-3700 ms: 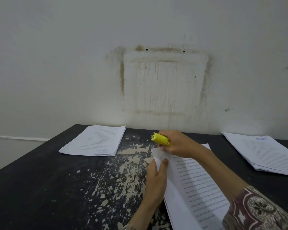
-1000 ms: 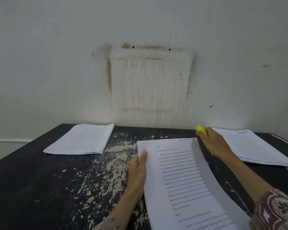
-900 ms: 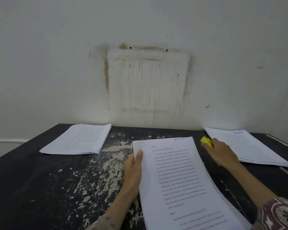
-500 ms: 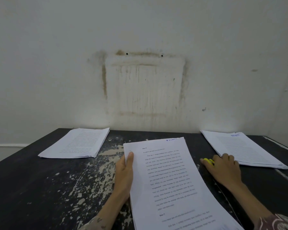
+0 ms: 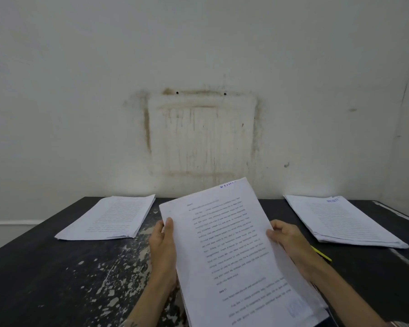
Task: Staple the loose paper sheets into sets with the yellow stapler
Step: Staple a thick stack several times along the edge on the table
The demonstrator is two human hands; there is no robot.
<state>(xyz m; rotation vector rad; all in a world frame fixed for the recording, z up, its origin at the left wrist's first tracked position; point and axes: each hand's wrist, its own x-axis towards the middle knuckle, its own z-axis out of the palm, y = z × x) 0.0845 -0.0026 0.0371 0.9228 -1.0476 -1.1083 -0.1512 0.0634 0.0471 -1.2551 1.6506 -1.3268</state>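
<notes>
1. dim, flat indoor light with a cool grey-green cast; no lamp shows in the head view.
2. the wall (image 5: 198, 67) is brightest low down near its middle and darkens toward the upper corners.
3. the held paper set (image 5: 232, 244) is the palest area; its print is soft and unreadable.
4. shadows on the black table (image 5: 45, 279) are faint and diffuse.
5. wide-angle bending tilts the table's edges; the whole frame looks slightly smeared and blurry.

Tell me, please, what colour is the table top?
Black with pale worn patches, table, in the head view.
</notes>
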